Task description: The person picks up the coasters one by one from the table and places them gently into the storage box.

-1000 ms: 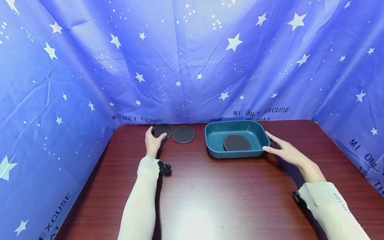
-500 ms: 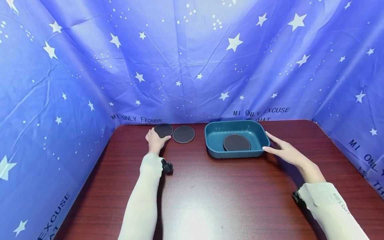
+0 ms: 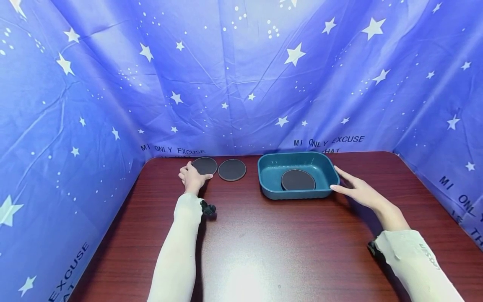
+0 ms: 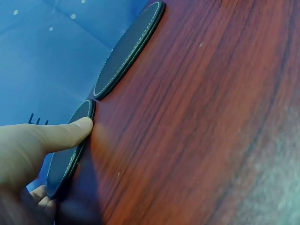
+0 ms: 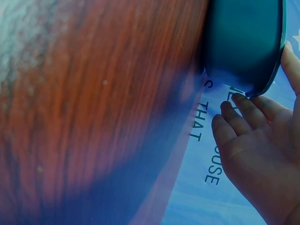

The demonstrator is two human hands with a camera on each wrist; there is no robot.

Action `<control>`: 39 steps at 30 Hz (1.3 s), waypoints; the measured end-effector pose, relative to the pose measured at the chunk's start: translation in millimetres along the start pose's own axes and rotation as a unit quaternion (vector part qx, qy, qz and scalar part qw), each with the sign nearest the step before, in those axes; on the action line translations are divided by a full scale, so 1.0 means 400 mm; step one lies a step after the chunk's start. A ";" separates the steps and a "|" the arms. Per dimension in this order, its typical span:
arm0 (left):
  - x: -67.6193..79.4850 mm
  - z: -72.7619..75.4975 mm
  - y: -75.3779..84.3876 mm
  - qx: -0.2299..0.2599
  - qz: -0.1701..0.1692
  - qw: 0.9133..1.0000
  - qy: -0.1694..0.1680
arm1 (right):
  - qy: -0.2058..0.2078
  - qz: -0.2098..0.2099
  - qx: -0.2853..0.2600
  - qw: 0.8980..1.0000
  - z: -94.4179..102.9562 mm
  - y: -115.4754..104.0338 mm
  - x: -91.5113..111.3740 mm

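Two dark round coasters with pale edge stitching lie side by side at the table's back left. My left hand (image 3: 193, 178) grips the left coaster (image 3: 205, 165); in the left wrist view its thumb (image 4: 77, 131) lies across the near edge and the fingers are at another edge, partly hidden. Just right of it is the second coaster (image 3: 232, 170), untouched. A teal rectangular bin (image 3: 296, 194) stands farther right with another dark round coaster (image 3: 298, 180) inside. At the bin's right end my right hand (image 3: 362, 191) touches the rim, thumb and fingers extended.
The reddish-brown wooden table (image 3: 271, 235) reaches from the back edge toward me. Blue curtains (image 3: 234, 84) with white stars hang behind it and along both sides, close to the coasters and the bin.
My left hand's thumb has shifted right along the coaster's near edge, and its fingers have drawn in at the left edge. The coasters, bin and right hand have hardly moved.
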State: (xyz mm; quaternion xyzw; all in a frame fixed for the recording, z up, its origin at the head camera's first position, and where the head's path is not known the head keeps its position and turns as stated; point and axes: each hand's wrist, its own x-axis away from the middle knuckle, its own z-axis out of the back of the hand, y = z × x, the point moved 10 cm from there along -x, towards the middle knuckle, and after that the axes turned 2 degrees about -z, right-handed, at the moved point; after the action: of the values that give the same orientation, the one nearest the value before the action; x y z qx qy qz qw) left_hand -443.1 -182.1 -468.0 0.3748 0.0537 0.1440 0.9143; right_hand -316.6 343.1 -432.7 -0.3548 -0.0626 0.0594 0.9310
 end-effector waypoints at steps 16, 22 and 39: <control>0.008 0.073 -0.036 0.020 -0.001 1.000 0.016 | -0.003 0.000 -0.004 1.000 -0.003 -0.003 0.001; 0.007 0.101 -0.050 0.059 0.005 0.998 0.029 | -0.003 0.002 -0.008 1.000 -0.002 -0.006 0.001; 0.014 0.096 -0.072 0.316 0.051 0.947 -0.027 | -0.004 0.010 -0.001 1.000 0.000 -0.008 0.000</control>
State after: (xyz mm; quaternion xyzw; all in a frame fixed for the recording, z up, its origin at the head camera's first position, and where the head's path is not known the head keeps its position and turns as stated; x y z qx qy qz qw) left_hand -423.4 -225.8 -460.6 0.6509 0.0523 0.1556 0.7412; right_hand -316.5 340.5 -430.6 -0.3565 -0.0630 0.0698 0.9296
